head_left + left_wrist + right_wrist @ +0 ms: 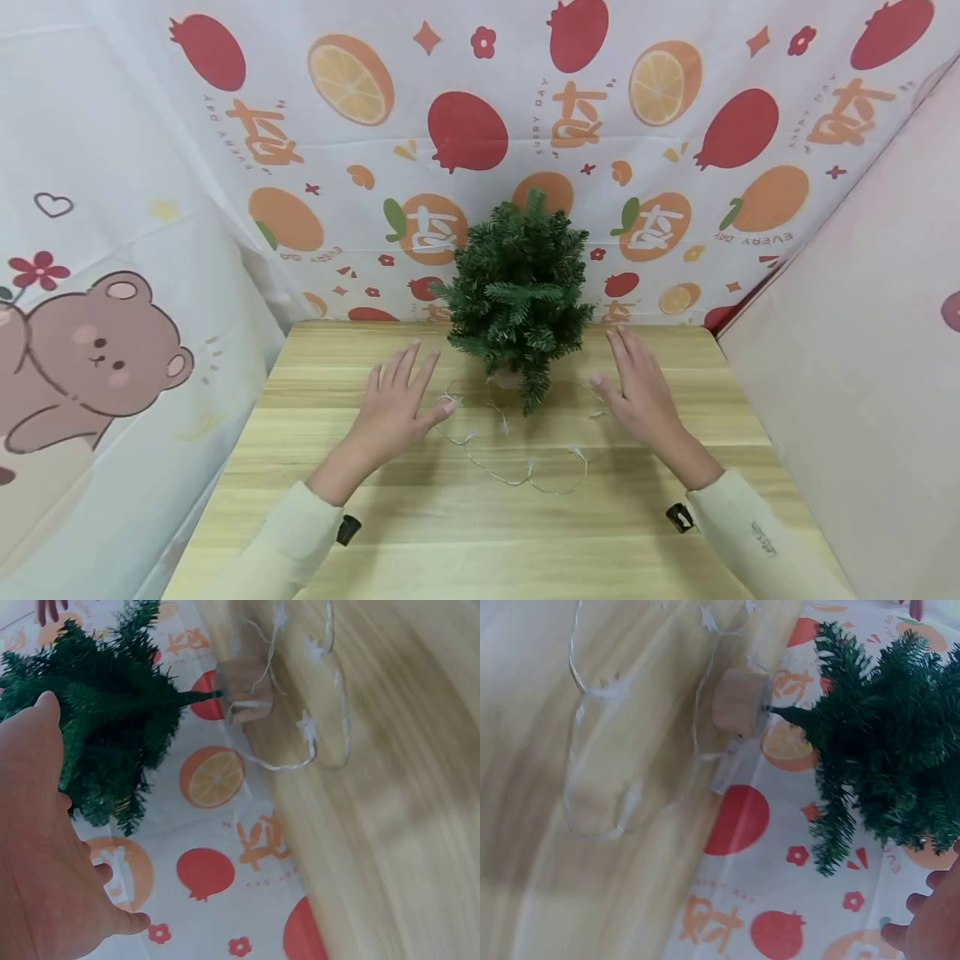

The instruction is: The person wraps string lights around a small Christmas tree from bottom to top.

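Observation:
A small green artificial Christmas tree (522, 287) stands upright near the back edge of the table, on a round wooden base (739, 701). Around the base and in front of it lies a string of star lights (517, 482) on thin clear wire. My left hand (396, 408) hovers left of the tree with fingers spread and nothing held. On the other side my right hand (641, 396) is likewise spread and holds nothing. In the left wrist view, white star-shaped lights (307, 726) show along the wire by the base.
The wood-grain table (465, 542) meets a fruit-print cloth (465, 83) at its back edge. A cloth with a bear print (112, 358) hangs at the left, and a pale cloth (862, 333) hangs at the right. Both sleeves (292, 533) reach in from the front.

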The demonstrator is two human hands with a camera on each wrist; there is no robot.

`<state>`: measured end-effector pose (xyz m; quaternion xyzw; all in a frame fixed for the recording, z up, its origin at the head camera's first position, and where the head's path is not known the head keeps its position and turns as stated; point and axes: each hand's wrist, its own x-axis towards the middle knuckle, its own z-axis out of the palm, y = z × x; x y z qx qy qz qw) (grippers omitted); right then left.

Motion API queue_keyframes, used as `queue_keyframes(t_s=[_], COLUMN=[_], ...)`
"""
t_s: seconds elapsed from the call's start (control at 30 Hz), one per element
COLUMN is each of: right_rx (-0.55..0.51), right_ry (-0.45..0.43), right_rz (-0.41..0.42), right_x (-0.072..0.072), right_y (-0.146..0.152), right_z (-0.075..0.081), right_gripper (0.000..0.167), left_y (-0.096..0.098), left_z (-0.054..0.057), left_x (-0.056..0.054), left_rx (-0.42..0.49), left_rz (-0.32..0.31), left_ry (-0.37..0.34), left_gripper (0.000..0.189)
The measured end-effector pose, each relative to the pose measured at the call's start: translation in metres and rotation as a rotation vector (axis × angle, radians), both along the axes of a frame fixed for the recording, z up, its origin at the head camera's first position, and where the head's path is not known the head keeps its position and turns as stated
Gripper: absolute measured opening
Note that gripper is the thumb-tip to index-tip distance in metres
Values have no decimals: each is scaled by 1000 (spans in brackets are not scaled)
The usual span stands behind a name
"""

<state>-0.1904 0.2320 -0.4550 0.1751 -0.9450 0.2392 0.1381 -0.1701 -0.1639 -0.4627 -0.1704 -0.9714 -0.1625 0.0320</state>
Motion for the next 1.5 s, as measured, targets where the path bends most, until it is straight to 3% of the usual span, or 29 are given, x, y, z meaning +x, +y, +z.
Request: queue_keyframes(t_s=[0.6,0.83,1.07,1.27,1.5], right_rx=[-67,-82,-116,-237,-258], right_ry=[-101,-182,-196,-331,-379], right_rz=[6,11,40,84,114], right_x=[26,42,55,60,67], right_y=[-21,-35,-50,-67,-85], right_z=[-52,-83,-110,-127,-141], right_gripper=[73,76,75,79,75], left_y=[22,33,42,40,41], left_z=[-42,-58,-75,-90,-105], left_x=[12,19,19,16,15], left_rx=[85,99,119,171,229], left_rz=[-12,0,-14,-73,-162], left_ry=[-19,-38,-72,-79,-34], left_gripper=[88,85,85,87,71])
